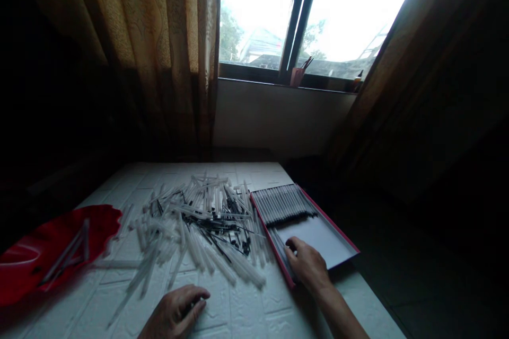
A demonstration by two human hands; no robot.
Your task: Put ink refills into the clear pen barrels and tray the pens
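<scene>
My right hand (309,264) is inside a shallow, red-edged box (334,246), near its left wall. Its fingers are curled around the end of a clear plastic tube (278,238) lying along that wall; the fingers partly hide it. A tidy row of clear tubes with black ends (283,204) fills the far part of the box. My left hand (175,311) rests at the front of the table, loosely curled, thumb and forefinger slightly apart with nothing visible between them. Beyond it spreads a heap of loose clear tubes (201,254) mixed with thin black sticks (217,228).
On the left, a red scalloped dish (93,217) holds a few tubes. The white brick-patterned table (254,323) ends just right of the box. Behind it are a curtain (159,63) and a window, with a pink cup (296,77) on the sill.
</scene>
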